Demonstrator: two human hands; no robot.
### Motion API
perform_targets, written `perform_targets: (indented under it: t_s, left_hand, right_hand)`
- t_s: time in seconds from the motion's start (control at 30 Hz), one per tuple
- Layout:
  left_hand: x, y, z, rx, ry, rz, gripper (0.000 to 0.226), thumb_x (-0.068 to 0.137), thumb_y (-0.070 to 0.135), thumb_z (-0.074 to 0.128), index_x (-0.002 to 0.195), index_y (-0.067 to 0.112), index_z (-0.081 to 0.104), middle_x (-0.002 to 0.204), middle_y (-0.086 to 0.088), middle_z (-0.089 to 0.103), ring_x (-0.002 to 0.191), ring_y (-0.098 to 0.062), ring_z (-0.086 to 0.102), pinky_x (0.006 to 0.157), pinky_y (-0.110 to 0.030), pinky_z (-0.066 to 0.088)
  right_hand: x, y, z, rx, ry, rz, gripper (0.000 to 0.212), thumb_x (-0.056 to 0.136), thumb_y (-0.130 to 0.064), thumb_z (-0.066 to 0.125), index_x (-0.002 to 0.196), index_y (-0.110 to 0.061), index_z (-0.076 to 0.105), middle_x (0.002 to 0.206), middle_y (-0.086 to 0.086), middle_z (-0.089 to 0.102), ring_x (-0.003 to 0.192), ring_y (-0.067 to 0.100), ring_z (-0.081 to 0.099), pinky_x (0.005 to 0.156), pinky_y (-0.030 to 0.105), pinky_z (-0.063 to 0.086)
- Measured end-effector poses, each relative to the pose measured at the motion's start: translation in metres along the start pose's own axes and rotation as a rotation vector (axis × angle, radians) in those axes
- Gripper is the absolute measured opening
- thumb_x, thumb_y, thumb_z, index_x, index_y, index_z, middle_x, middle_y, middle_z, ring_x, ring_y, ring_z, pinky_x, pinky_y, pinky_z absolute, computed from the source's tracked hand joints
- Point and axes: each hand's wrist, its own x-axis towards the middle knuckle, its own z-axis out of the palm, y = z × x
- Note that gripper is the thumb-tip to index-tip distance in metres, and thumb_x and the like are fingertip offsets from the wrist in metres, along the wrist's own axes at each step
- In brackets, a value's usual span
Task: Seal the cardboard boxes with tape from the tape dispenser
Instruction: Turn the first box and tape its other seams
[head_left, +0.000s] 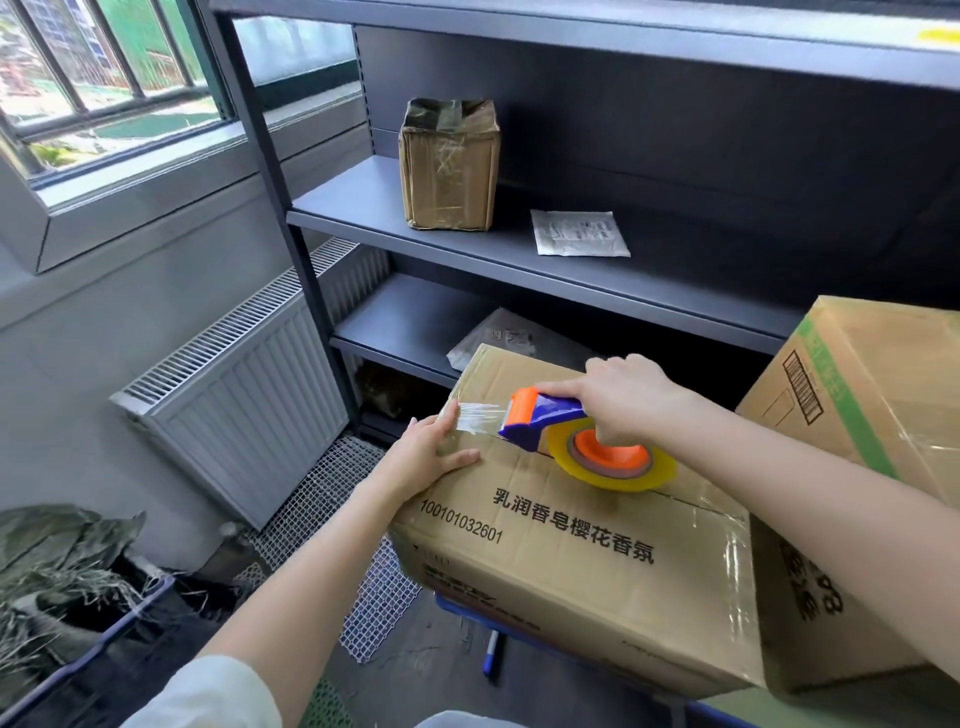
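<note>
While the dark grey shelving unit (363, 208) fills the wall ahead, a white radiator (249, 405) stands to its left under the window, with a sheet of wire mesh (332, 483) lying on the floor at its foot. Nearest the camera, below the shelves, sits the big cardboard box (571, 571), printed with black characters and a number on its top; its flaps are down and clear tape already shines across its right end. A second cardboard box (872, 395) with a green stripe and a barcode stands tilted just behind it on the right, touching it. On the middle shelf a small taped box (449, 166) stands upright, well apart from both.

The right hand (628, 395) comes in over the big box, its fingers curled tight round the handle of the blue and orange tape dispenser (550, 421), whose yellowish roll rests on the box top near the centre seam. The left hand (431, 452) lies flat at the far left edge of that top, fingers straight and close together, thumb spread, pressing down the end of a clear strip of tape (478, 415) drawn taut from the dispenser's mouth. A white packet (579, 234) lies flat on the middle shelf to the right of the small box, and a blue pen (492, 654) lies on the floor beneath the big box's near side
</note>
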Motion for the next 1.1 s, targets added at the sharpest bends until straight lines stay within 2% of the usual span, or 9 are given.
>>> perform_targets:
  t_s: [0.1, 0.3, 0.5, 0.6, 0.7, 0.77, 0.87, 0.97, 1.1]
  left_hand:
    - [-0.001, 0.004, -0.001, -0.007, -0.007, -0.021, 0.084, 0.086, 0.049, 0.059, 0.151, 0.025, 0.011, 0.150, 0.000, 0.034, 0.138, -0.021, 0.029, 0.115, -0.038, 0.021]
    - [-0.007, 0.011, -0.004, -0.042, -0.009, -0.064, 0.081, 0.086, 0.046, 0.061, 0.150, 0.029, 0.015, 0.145, -0.001, 0.041, 0.133, -0.019, 0.037, 0.105, -0.026, 0.028]
    - [-0.007, 0.010, -0.007, -0.069, -0.018, -0.100, 0.078, 0.085, 0.049, 0.060, 0.149, 0.036, 0.016, 0.144, -0.003, 0.044, 0.132, -0.021, 0.040, 0.106, -0.030, 0.031]
    - [-0.006, 0.010, -0.006, -0.027, -0.041, -0.108, 0.079, 0.085, 0.052, 0.058, 0.149, 0.036, 0.014, 0.149, -0.006, 0.036, 0.142, -0.030, 0.019, 0.115, -0.039, 0.021]
    - [-0.006, 0.010, -0.005, 0.211, -0.015, -0.091, 0.080, 0.085, 0.066, 0.046, 0.149, 0.037, 0.009, 0.159, -0.006, 0.000, 0.145, -0.030, -0.004, 0.118, -0.040, 0.002]
    - [-0.005, 0.011, -0.002, 0.488, 0.065, 0.011, 0.088, 0.079, 0.077, 0.024, 0.150, 0.029, 0.007, 0.156, -0.004, -0.019, 0.143, -0.023, -0.016, 0.117, -0.037, -0.007]
    - [-0.002, 0.027, 0.012, 0.662, 0.067, 0.185, 0.105, 0.066, 0.077, 0.000, 0.151, 0.017, 0.008, 0.157, -0.002, -0.015, 0.140, -0.013, -0.022, 0.115, -0.035, -0.015]
    - [-0.001, 0.036, 0.025, 0.651, 0.023, 0.198, 0.111, 0.063, 0.080, -0.003, 0.151, 0.011, -0.001, 0.157, -0.003, -0.010, 0.143, -0.012, -0.014, 0.115, -0.030, -0.013]
    - [-0.003, 0.045, 0.037, 0.676, 0.004, 0.264, 0.106, 0.069, 0.082, 0.000, 0.149, 0.012, -0.007, 0.157, -0.007, -0.012, 0.142, -0.015, -0.017, 0.116, -0.031, -0.012]
  right_hand:
    - [-0.018, 0.018, 0.004, 0.008, -0.021, 0.022, 0.069, 0.092, -0.031, 0.048, 0.145, -0.050, 0.008, 0.097, 0.003, 0.042, 0.089, 0.022, 0.049, 0.071, 0.030, 0.036]
    - [-0.025, 0.023, 0.010, 0.058, -0.020, 0.000, 0.069, 0.092, -0.032, 0.050, 0.145, -0.050, 0.009, 0.104, 0.003, 0.047, 0.099, 0.024, 0.053, 0.076, 0.032, 0.044]
    - [-0.032, 0.040, 0.012, 0.049, -0.069, 0.019, 0.072, 0.090, -0.031, 0.050, 0.145, -0.052, 0.010, 0.096, 0.000, 0.042, 0.093, 0.021, 0.054, 0.069, 0.029, 0.043]
    - [-0.035, 0.039, 0.019, 0.044, -0.055, 0.020, 0.070, 0.091, -0.031, 0.049, 0.144, -0.052, 0.009, 0.095, 0.000, 0.041, 0.091, 0.020, 0.052, 0.071, 0.029, 0.043]
    - [-0.033, 0.032, 0.022, -0.004, 0.000, 0.016, 0.068, 0.091, -0.033, 0.050, 0.146, -0.049, 0.011, 0.104, 0.004, 0.048, 0.098, 0.023, 0.053, 0.072, 0.030, 0.037]
    - [-0.030, 0.026, 0.022, -0.042, 0.001, 0.011, 0.066, 0.091, -0.035, 0.050, 0.145, -0.046, 0.016, 0.112, 0.006, 0.051, 0.103, 0.026, 0.052, 0.075, 0.031, 0.033]
    - [-0.022, 0.012, 0.023, -0.104, -0.019, 0.011, 0.062, 0.087, -0.035, 0.055, 0.142, -0.043, 0.028, 0.117, 0.007, 0.052, 0.108, 0.027, 0.051, 0.080, 0.035, 0.032]
    - [-0.014, 0.004, 0.024, -0.152, -0.062, 0.034, 0.066, 0.082, -0.034, 0.062, 0.140, -0.040, 0.031, 0.121, 0.008, 0.051, 0.110, 0.028, 0.050, 0.085, 0.038, 0.033]
    - [-0.011, 0.003, 0.025, -0.164, -0.096, 0.064, 0.078, 0.079, -0.036, 0.069, 0.143, -0.040, 0.025, 0.123, 0.009, 0.049, 0.110, 0.028, 0.049, 0.076, 0.035, 0.034]
